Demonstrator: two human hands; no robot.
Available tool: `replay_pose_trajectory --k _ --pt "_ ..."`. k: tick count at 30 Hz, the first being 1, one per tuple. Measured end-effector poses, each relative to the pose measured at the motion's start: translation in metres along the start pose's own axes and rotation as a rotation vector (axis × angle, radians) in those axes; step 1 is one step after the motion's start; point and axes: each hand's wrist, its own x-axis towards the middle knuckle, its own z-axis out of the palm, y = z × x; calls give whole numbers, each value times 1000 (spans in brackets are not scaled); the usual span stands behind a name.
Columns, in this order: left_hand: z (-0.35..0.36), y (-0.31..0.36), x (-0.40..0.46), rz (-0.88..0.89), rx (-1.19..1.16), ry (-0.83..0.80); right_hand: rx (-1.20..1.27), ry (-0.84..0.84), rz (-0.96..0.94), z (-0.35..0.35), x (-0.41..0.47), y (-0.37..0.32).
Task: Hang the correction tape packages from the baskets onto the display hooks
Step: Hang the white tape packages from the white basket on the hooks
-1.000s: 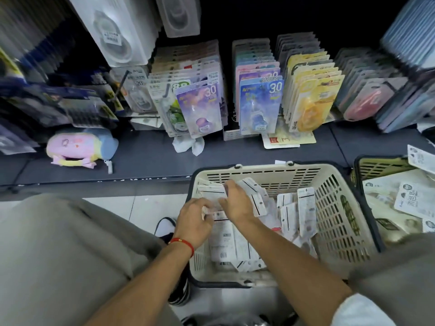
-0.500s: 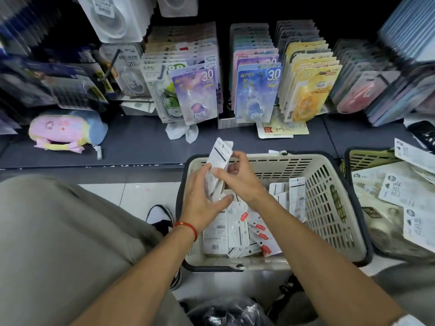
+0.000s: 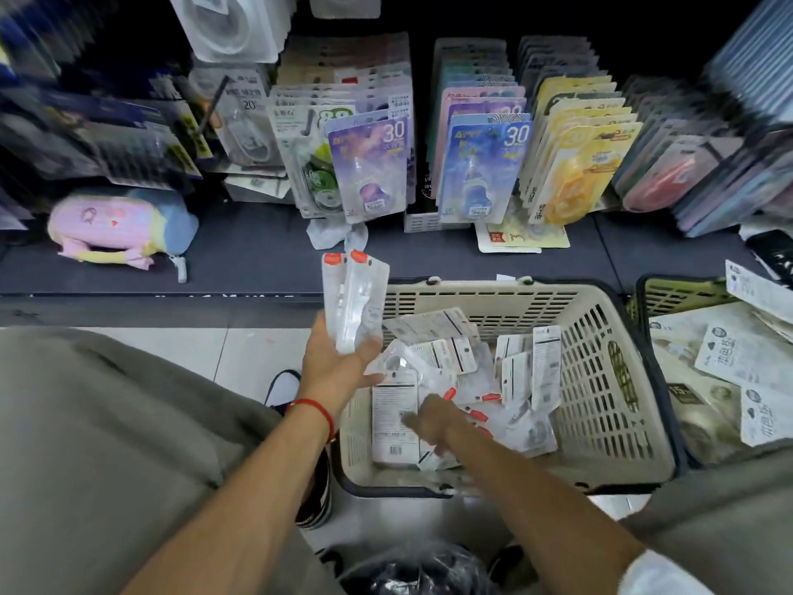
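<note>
A cream plastic basket (image 3: pixel 609 405) on the floor holds several white correction tape packages (image 3: pixel 532 371) with red tabs. My left hand (image 3: pixel 339 362) holds a small stack of these packages (image 3: pixel 354 302) upright above the basket's left rim, red tabs at the top. My right hand (image 3: pixel 429 420) is down inside the basket among the loose packages, fingers blurred against a large white package (image 3: pixel 392 405). Whether it grips anything is unclear. Rows of carded tape packs hang on display hooks (image 3: pixel 373 165) behind the shelf.
A second, yellow-green basket (image 3: pixel 669 294) with larger white packs stands at the right. A dark shelf (image 3: pixel 257 255) carries a pink and blue plush pouch (image 3: pixel 120 225). My knees frame both sides, with a shoe (image 3: pixel 283 386) and a black bag (image 3: pixel 420 569) on the floor.
My left hand has lifted the stack of packages higher and to the left of the basket. My right hand has let go of it and dropped back into the basket.
</note>
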Motion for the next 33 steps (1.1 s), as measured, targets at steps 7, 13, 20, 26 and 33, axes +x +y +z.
replay_pose_trajectory --k 7,13,20,26,33 --pt "-4 0 -3 -21 -38 -6 179 174 -128 -8 -4 -10" --pt "9 -7 -9 32 105 -37 577 479 -363 -60 -47 -17" --pt "28 -1 -22 -47 -83 -271 762 518 -678 -66 -95 -36" --pt "24 2 -22 -99 -206 -318 782 429 -767 -75 -100 -41" --pt "14 -4 -20 -237 -350 -283 359 754 -322 -105 -39 -17"
